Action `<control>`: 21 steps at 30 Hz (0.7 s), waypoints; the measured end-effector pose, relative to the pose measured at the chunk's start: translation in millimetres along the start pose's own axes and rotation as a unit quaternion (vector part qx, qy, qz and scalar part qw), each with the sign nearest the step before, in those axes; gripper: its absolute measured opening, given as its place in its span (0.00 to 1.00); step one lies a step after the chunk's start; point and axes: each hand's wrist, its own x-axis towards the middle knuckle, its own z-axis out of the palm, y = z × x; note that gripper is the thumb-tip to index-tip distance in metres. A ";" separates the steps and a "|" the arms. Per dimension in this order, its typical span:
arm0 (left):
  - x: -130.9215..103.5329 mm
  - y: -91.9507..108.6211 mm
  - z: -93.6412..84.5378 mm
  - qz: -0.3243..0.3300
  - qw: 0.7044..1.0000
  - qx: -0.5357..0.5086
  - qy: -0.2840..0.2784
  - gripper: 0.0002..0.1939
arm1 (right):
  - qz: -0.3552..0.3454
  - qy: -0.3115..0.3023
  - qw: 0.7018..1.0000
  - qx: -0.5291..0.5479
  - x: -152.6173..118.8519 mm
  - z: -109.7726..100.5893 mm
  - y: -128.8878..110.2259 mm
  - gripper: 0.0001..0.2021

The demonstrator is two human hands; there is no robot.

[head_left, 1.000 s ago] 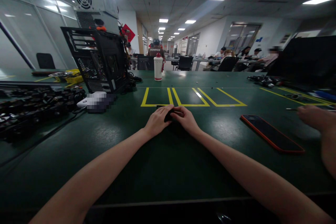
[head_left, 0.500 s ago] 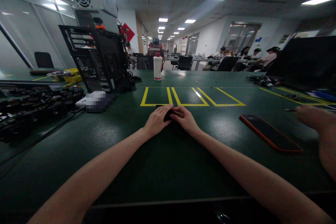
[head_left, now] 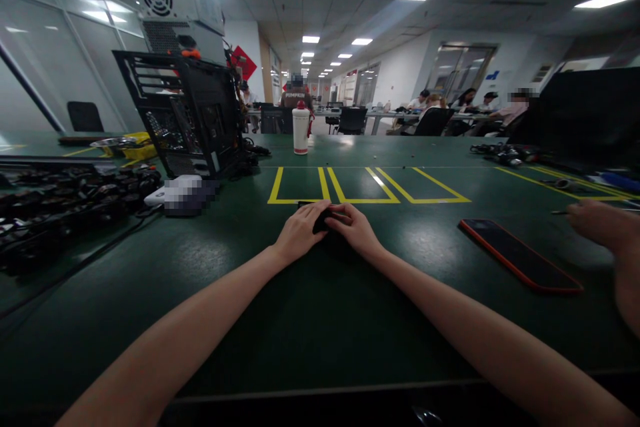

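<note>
Both my hands meet in the middle of the green table (head_left: 330, 333), just in front of the yellow tape marks. My left hand (head_left: 299, 232) is closed around a small black object (head_left: 321, 220); a dark corner of it shows past my fingers, and its kind is hidden. Thumb and fingers of my right hand (head_left: 356, 227) are pinched together at the object's right side, touching it. Most of the object lies behind my fingers.
An orange-edged phone (head_left: 520, 257) lies to the right, beside another person's hand (head_left: 597, 221) with a thin tool. At left are an open computer case (head_left: 200, 113), a white device (head_left: 173, 190) and a heap of black parts (head_left: 75, 207). A white cup (head_left: 301, 130) stands behind.
My hands keep almost the same pose on the black object. The other person's hand at the right has shifted slightly to the right.
</note>
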 end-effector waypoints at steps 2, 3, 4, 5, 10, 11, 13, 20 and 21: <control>0.3 -0.4 0.4 0.000 1.000 -0.002 0.000 0.31 | -0.007 0.017 1.000 -0.011 1.1 1.0 -1.2 0.11; 0.5 -0.5 0.5 -0.001 1.000 -0.003 -0.001 0.31 | -0.005 0.023 1.000 -0.019 1.8 1.0 -1.5 0.11; 0.6 -0.6 0.4 -0.002 1.000 -0.004 -0.001 0.31 | 0.000 0.024 0.999 -0.028 2.5 0.6 -1.7 0.13; 0.7 -0.5 0.2 -0.002 1.000 -0.005 -0.002 0.31 | 0.006 0.020 0.999 -0.035 3.0 -0.1 -1.6 0.14; -1.5 2.6 -4.2 -0.004 1.000 0.001 -0.011 0.31 | 0.030 -0.031 0.999 -0.012 1.5 -3.1 -2.2 0.16; -2.8 3.8 -5.8 -0.006 1.000 0.005 -0.012 0.32 | 0.031 -0.040 0.999 0.003 0.1 -2.8 -3.2 0.16; -6.0 6.5 -9.4 -0.010 1.000 0.012 -0.015 0.32 | 0.028 -0.061 0.997 0.031 -3.2 -1.3 -6.4 0.16; -13.8 14.8 -15.7 -0.018 0.999 0.028 -0.016 0.31 | 0.014 -0.069 0.997 0.022 -8.3 2.9 -15.0 0.12; -13.7 15.1 -15.4 -0.020 0.999 0.029 -0.016 0.31 | 0.014 -0.063 0.998 0.015 -7.7 2.8 -14.9 0.11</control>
